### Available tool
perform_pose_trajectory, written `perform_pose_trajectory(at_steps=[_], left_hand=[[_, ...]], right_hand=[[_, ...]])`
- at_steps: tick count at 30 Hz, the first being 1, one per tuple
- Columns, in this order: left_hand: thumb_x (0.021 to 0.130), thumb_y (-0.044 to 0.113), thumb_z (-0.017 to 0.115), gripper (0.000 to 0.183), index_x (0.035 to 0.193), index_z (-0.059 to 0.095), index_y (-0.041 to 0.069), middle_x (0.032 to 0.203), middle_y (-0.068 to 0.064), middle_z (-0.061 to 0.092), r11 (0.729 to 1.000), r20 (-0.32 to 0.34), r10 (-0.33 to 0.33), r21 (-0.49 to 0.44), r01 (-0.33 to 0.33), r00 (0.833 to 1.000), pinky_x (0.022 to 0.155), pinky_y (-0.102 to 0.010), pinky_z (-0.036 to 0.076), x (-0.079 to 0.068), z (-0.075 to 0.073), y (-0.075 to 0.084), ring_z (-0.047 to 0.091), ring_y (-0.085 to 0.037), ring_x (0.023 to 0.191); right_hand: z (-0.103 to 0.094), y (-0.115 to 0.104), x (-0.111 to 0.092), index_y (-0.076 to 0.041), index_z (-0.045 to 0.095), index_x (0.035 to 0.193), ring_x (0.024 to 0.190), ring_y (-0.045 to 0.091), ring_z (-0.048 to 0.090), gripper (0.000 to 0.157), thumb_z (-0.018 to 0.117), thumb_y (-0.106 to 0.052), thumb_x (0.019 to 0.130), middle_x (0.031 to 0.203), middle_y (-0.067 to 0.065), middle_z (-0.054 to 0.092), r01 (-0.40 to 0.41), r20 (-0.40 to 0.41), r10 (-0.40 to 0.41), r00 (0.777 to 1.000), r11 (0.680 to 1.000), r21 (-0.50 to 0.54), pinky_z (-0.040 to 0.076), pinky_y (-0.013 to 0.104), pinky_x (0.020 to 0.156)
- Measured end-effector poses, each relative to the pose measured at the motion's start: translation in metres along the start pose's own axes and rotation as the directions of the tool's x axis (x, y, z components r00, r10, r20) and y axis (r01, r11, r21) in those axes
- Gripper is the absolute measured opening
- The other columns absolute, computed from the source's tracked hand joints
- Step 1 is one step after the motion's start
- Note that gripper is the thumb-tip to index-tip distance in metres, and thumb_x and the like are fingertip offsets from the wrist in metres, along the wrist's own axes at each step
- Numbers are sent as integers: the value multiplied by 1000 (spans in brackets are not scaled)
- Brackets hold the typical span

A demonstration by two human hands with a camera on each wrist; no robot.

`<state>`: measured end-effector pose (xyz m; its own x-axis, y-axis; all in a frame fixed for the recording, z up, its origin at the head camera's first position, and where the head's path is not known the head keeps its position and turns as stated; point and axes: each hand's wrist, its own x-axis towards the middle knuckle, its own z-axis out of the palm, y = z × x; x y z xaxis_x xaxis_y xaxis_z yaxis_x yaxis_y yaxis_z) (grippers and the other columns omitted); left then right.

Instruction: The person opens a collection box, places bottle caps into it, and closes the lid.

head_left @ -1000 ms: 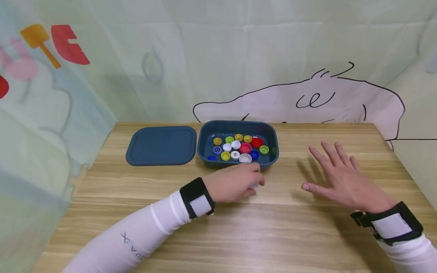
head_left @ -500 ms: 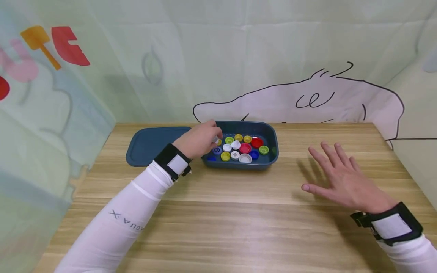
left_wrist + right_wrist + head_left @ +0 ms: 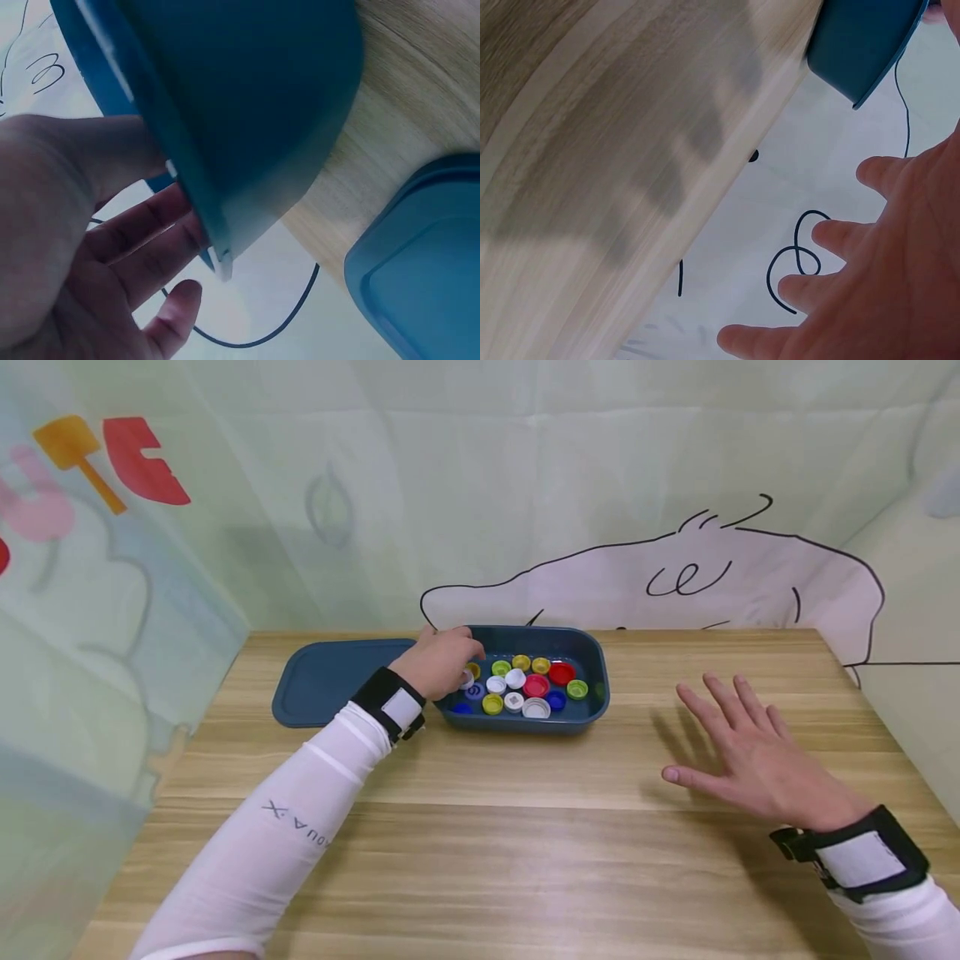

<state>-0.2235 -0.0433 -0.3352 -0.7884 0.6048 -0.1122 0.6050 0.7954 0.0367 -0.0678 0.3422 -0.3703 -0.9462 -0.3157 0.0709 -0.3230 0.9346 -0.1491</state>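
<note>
My left hand (image 3: 437,664) reaches over the left end of a dark blue plastic container (image 3: 525,725), fingers pointing down inside. A white bottle cap (image 3: 467,679) shows right at its fingertips; I cannot tell if they still pinch it. In the left wrist view, the container's wall (image 3: 255,97) hides the tips of the thumb and fingers. Close by lie a yellow cap (image 3: 474,670) and a blue cap (image 3: 474,691). My right hand (image 3: 757,764) is spread flat over the table's right side, fingers straight, holding nothing.
Several more caps lie in the container, among them a red cap (image 3: 562,673), a pink-red cap (image 3: 536,685) and a green cap (image 3: 577,689). A matching blue lid (image 3: 315,685) lies flat to the left on the wooden table (image 3: 525,860). A printed cloth (image 3: 480,485) hangs behind.
My left hand has gone from the container's front edge, carrying a white cap, to its left end, and the cap is now lower inside. The right hand stays put.
</note>
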Motion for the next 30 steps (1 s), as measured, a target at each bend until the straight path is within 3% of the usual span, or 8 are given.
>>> perform_pose_trajectory(at_steps=[5, 12, 18, 23, 30], left_hand=[[82, 29, 65, 41, 121, 55, 20, 115, -1, 52, 1000, -31, 10, 1, -10, 999, 97, -54, 30, -5, -4, -2, 47, -16, 106], [84, 40, 59, 46, 125, 50, 21, 122, -1, 50, 999, -142, 32, -7, -33, 989, 92, -51, 34, -27, -18, -8, 44, -17, 112], [86, 37, 58, 47, 127, 47, 16, 122, -4, 50, 995, -299, -14, -102, -17, 954, 89, -48, 40, -53, -22, -34, 48, -19, 108], [88, 31, 56, 48, 130, 43, 10, 127, -12, 46, 970, -332, -171, -221, 99, 928, 91, -45, 42, -76, -16, -71, 47, -27, 112], [88, 17, 55, 47, 125, 40, -7, 124, -30, 41, 904, -193, -411, -208, 372, 891, 90, -54, 39, -111, 16, -136, 42, -43, 110]], right_hand=[[-1, -1, 0, -28, 4, 145, 134, 31, -16, 95, 55, -66, 74, 152, 10, -5, -4, 4, 4, 1000, 1000, -2, -1, 72, 95], [-2, -3, 2, -28, 4, 145, 134, 31, -16, 94, 54, -67, 74, 152, 12, -2, -4, 8, 4, 1000, 1000, -3, -1, 72, 95], [-4, -4, 4, -28, 4, 145, 134, 32, -16, 94, 54, -66, 75, 151, 14, -1, 1, 8, -1, 1000, 1000, -4, -1, 72, 95], [-4, -5, 5, -28, 4, 145, 134, 32, -16, 94, 53, -67, 75, 152, 13, -2, 0, 14, 0, 1000, 1000, -7, 0, 72, 95], [-4, -7, 5, -29, 3, 145, 133, 31, -17, 94, 53, -67, 75, 152, 12, -4, -2, 25, 2, 1000, 1000, -4, -1, 72, 95]])
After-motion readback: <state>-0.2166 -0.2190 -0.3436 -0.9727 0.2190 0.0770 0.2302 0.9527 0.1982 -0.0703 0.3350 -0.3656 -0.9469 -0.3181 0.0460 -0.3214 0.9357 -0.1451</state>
